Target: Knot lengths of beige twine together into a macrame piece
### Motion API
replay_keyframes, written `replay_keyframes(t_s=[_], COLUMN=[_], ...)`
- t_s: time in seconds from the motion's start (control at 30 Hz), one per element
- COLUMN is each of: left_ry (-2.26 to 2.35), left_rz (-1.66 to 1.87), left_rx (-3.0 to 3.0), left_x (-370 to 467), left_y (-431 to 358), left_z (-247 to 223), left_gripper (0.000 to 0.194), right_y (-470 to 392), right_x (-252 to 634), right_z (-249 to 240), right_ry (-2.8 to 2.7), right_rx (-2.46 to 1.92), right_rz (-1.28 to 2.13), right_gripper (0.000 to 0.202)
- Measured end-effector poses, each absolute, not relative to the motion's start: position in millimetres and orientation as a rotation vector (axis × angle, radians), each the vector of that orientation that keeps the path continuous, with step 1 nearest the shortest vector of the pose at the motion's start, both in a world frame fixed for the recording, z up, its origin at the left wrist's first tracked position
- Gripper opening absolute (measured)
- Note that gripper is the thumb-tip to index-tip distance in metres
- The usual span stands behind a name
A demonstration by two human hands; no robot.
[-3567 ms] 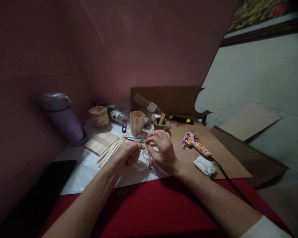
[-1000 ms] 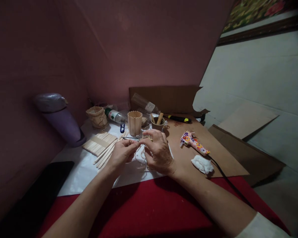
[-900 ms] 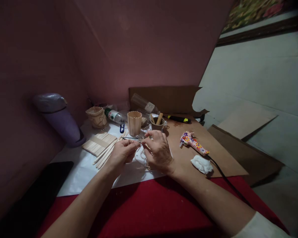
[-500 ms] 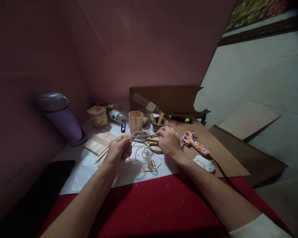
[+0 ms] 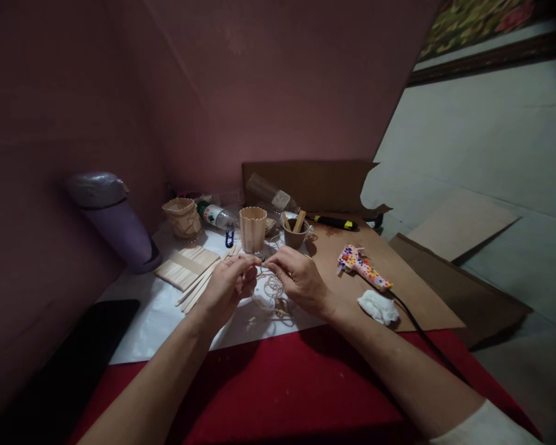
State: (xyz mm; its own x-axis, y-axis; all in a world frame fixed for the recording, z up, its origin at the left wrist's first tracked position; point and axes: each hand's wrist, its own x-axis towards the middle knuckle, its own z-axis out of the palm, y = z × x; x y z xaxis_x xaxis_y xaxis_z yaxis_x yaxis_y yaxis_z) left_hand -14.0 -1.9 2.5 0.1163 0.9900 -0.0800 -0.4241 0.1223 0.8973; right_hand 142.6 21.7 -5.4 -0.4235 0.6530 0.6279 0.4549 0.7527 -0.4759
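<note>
My left hand (image 5: pixel 231 281) is closed, thumb and forefinger pinched on a strand of twine. My right hand (image 5: pixel 301 279) pinches the same strand, its fingertips almost touching the left ones. Beneath them, loose twine (image 5: pixel 273 286) lies in tangled loops on the white sheet (image 5: pixel 134 337). Just behind the hands stands a cup faced with wooden sticks (image 5: pixel 252 230). The scissors are almost wholly hidden by my right hand. Left of my left hand are loose craft sticks (image 5: pixel 197 289) and a banded bundle of craft sticks (image 5: pixel 185 267).
A flowery glue gun (image 5: pixel 366 269) with a black cord and a crumpled white cloth (image 5: pixel 379 307) lie at right. Behind are a small pot with sticks (image 5: pixel 295 238), a utility knife (image 5: pixel 336 222), plastic bottles (image 5: pixel 217 216) and a wrapped cup (image 5: pixel 182 219). A purple tumbler (image 5: pixel 120 232) stands at left.
My right hand has moved left and slightly down, in front of the scissors, and now meets my left hand at the twine. My left hand has shifted slightly right.
</note>
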Motion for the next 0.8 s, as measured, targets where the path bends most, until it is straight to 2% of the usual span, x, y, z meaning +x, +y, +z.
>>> replay_keyframes(t_s=[0.37, 0.57, 0.8], left_ry=[0.943, 0.904, 0.951], left_rz=[1.336, 1.356, 1.349], left_rx=[0.857, 0.813, 0.835], left_x=[-20.3, -21.7, -19.1], left_y=[2.8, 3.9, 4.8], left_z=[-4.5, -4.1, -3.3], left_gripper=[0.029, 0.029, 0.032], right_y=[29.4, 31.9, 29.1], right_x=[144.9, 144.5, 139.9], right_z=[-10.8, -16.1, -11.4], right_ry=[-1.846, -1.749, -1.575], right_rx=[-0.917, -0.925, -0.884], right_rz=[0.469, 0.566, 1.071], right_gripper=[0.020, 0.015, 0.015])
